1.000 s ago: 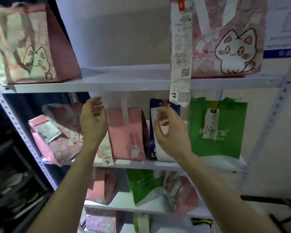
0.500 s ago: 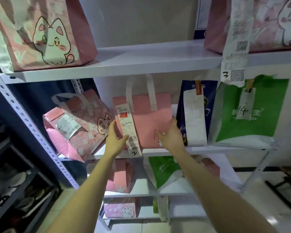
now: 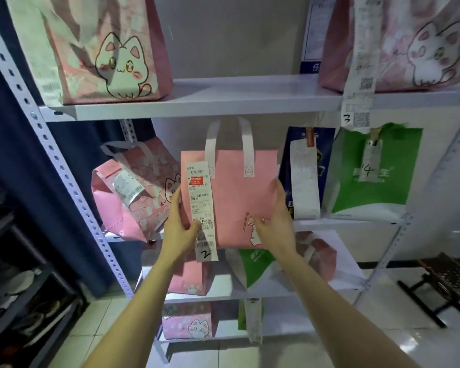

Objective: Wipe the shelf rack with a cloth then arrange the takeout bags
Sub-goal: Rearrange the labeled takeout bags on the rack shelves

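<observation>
A plain pink takeout bag [image 3: 231, 192] with white handles and a receipt marked 2 is lifted in front of the middle shelf [image 3: 351, 221] of the white rack. My left hand [image 3: 179, 227] grips its lower left edge and my right hand [image 3: 275, 221] grips its lower right side. To its left a pink cat-print bag [image 3: 133, 192] leans tilted on the same shelf. To its right stand a blue bag [image 3: 307, 171] and a green bag [image 3: 375, 168] marked 14. No cloth is in view.
The upper shelf [image 3: 237, 99] carries a cat-print bag [image 3: 98, 46] at left and another [image 3: 414, 41] at right with a long receipt marked 3. Lower shelves hold more pink and green bags. A dark rack [image 3: 16, 296] stands left, a black stool [image 3: 446, 285] right.
Both hands moved from open in the air to the plain pink bag, took hold of its sides and drew it out and up from the shelf. The camera shifted closer.
</observation>
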A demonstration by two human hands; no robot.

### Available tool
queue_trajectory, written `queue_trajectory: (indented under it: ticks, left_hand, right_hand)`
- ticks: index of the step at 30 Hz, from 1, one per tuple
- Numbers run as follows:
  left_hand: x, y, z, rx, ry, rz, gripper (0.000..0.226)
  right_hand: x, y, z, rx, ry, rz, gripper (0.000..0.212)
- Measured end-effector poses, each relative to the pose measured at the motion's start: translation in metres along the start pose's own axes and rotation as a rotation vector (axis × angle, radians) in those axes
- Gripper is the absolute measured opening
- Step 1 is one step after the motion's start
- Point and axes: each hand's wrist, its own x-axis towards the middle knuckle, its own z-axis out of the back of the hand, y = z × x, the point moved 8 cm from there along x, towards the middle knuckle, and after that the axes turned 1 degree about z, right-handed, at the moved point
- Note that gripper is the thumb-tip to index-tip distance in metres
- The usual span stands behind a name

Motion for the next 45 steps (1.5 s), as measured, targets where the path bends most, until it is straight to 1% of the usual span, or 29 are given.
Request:
queue_trajectory:
  ticks: [6,9,12,16,21,27,31,34,39,42,45]
  left_hand:
    - [-0.061,-0.036,0.001,0.02,-0.038,0.022,0.099]
    - [-0.082,-0.069,0.004,0.015,-0.079,-0.023,0.098]
    - [-0.087,-0.113,0.01,-0.021,-0.107,-0.106,0.1]
    - [-0.066,-0.178,0.025,-0.041,-0.135,-0.212,0.103]
    - [-0.016,-0.248,0.041,-0.048,-0.158,-0.295,0.101]
    - [0.052,-0.304,0.047,-0.062,-0.161,-0.402,0.096]
    - [0.089,-0.327,0.049,-0.075,-0.18,-0.431,0.09]
    - [0.113,-0.339,0.051,-0.07,-0.176,-0.458,0.084]
    - [0.146,-0.357,0.063,-0.092,-0.203,-0.564,0.088]
    - [0.164,-0.344,0.054,-0.094,-0.197,-0.573,0.092]
    - [0.178,-0.312,0.034,-0.08,-0.133,-0.489,0.097]
  right_hand:
    - [-0.054,0.009,0.043,0.049,0.02,0.08,0.104]
    - [-0.069,0.027,0.073,0.077,-0.009,0.128,0.1]
    - [-0.07,0.062,0.107,0.091,-0.061,0.228,0.097]
    - [-0.047,0.122,0.151,0.132,-0.151,0.36,0.093]
    - [0.003,0.187,0.183,0.15,-0.208,0.484,0.088]
    - [0.073,0.236,0.193,0.104,-0.265,0.509,0.087]
    - [0.114,0.255,0.194,0.061,-0.257,0.482,0.091]
    - [0.135,0.266,0.199,0.071,-0.289,0.488,0.087]
    - [0.156,0.288,0.204,0.094,-0.385,0.61,0.077]
    - [0.171,0.285,0.188,0.037,-0.372,0.645,0.073]
    - [0.188,0.258,0.161,0.027,-0.286,0.594,0.072]
